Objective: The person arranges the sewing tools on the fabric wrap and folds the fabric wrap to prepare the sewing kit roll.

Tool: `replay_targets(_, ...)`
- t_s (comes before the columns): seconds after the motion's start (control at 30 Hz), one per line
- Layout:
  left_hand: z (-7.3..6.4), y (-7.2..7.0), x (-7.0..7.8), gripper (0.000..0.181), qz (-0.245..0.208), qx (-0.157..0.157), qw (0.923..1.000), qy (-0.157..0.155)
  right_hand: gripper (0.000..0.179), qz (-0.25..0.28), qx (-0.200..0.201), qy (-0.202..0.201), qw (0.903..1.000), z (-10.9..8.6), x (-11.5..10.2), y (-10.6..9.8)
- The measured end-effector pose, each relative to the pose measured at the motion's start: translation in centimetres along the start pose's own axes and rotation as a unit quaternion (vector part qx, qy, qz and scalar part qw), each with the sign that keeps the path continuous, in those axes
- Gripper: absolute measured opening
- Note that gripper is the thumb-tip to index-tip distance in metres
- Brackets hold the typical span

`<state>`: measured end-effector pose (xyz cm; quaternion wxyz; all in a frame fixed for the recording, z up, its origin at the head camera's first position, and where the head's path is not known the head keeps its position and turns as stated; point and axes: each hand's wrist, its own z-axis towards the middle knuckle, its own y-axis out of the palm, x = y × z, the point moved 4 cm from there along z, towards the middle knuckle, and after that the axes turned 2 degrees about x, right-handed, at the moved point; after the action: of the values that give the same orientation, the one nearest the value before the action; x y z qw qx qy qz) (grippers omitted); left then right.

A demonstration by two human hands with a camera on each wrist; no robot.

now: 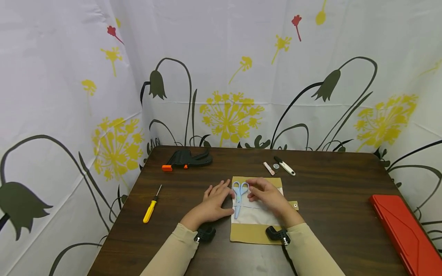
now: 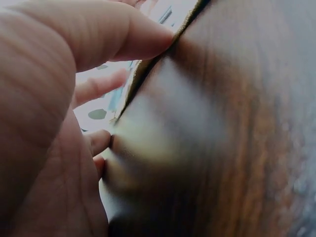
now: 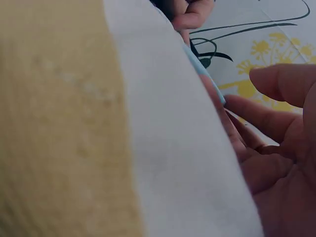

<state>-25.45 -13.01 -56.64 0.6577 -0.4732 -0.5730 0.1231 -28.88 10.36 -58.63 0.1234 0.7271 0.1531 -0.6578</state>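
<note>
A tan-and-white cloth case (image 1: 253,234) lies spread out on the table, with a snap tab (image 1: 294,205) at its right side. Light-blue scissors (image 1: 238,201) rest along the left part of its white area, handles toward the far side. My left hand (image 1: 215,207) is at the case's left edge, fingers spread; in the left wrist view its thumb (image 2: 143,39) touches that edge. Over the case, my right hand (image 1: 267,197) has its fingertips at the scissors' right handle loop. The right wrist view shows its thumb (image 3: 281,84) standing apart from the index finger.
A yellow screwdriver (image 1: 150,211) lies at the left, and a black clamp (image 1: 188,159) at the back left. Behind the case are a nail clipper (image 1: 268,168), a small round item (image 1: 276,166) and a white-and-black cutter (image 1: 286,167). A red case (image 1: 407,234) occupies the right edge.
</note>
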Motion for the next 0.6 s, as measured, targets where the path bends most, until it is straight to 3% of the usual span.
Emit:
replay_targets(0.13, 0.14, 0.12, -0.2, 0.059, -0.016, 0.014, 0.9998, -0.002, 0.035, -0.055, -0.013, -0.021, 0.9982, -0.24, -0.46, -0.07)
replay_targets(0.33, 0.3, 0.47, -0.73, 0.099, -0.014, 0.012, 0.9998, -0.012, 0.038, -0.076, -0.025, -0.008, 0.9968, -0.79, -0.61, -0.69)
replay_targets(0.43, 0.34, 0.48, -0.76, 0.098, 0.0, 0.003, 0.9999, -0.012, 0.038, -0.094, -0.031, -0.008, 0.995, -0.72, -0.45, -0.66)
replay_targets(0.6, -0.02, 0.02, -0.15, 0.083, 0.006, -0.002, 1.0, 0.001, 0.037, -0.105, -0.039, -0.01, 0.9937, -0.54, -0.32, -0.66)
